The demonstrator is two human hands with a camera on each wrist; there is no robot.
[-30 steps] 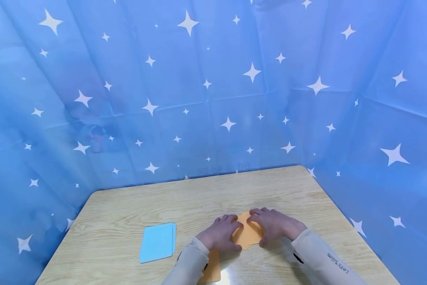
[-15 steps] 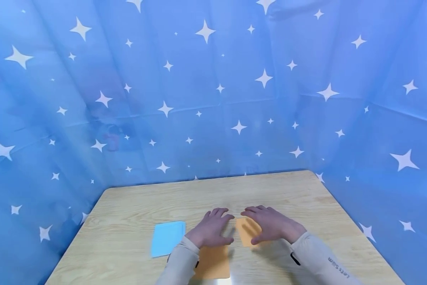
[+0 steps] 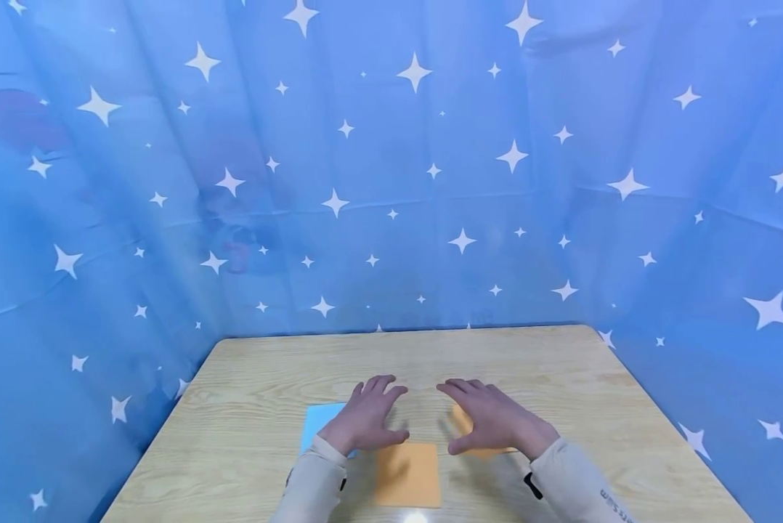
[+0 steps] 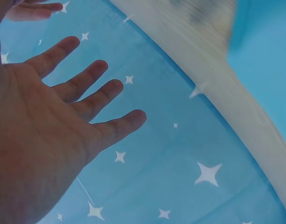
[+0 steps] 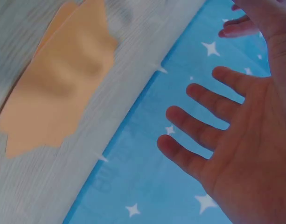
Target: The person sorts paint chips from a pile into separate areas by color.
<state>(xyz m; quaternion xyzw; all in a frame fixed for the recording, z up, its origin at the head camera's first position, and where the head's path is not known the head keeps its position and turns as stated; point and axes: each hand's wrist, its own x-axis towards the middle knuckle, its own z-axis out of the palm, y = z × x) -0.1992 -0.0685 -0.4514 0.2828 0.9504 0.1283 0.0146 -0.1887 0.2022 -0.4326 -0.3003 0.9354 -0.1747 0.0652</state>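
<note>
Both hands hover above the table with fingers spread and nothing held. My left hand (image 3: 365, 418) is over the light blue sheets (image 3: 315, 420), covering much of them in the head view. In the left wrist view its fingers are extended, and part of a blue sheet (image 4: 266, 56) fills the upper right corner. My right hand (image 3: 496, 420) hangs above orange paper pieces (image 3: 462, 419), hiding most of them. The right wrist view shows these orange pieces (image 5: 59, 84) overlapping, with uneven, notched ends. Between the forearms lies a flat orange sheet (image 3: 407, 479), crossed by a shadow.
A wood-grain table (image 3: 287, 363) with rounded far corners carries the papers. Blue curtain (image 3: 391, 167) with white stars surrounds its far and side edges. A bright light reflection shows at the front, near the orange sheet.
Both hands have let go of the orange pieces and risen off them. They have moved apart, the left hand leftward over the blue sheets. The head view has shifted left.
</note>
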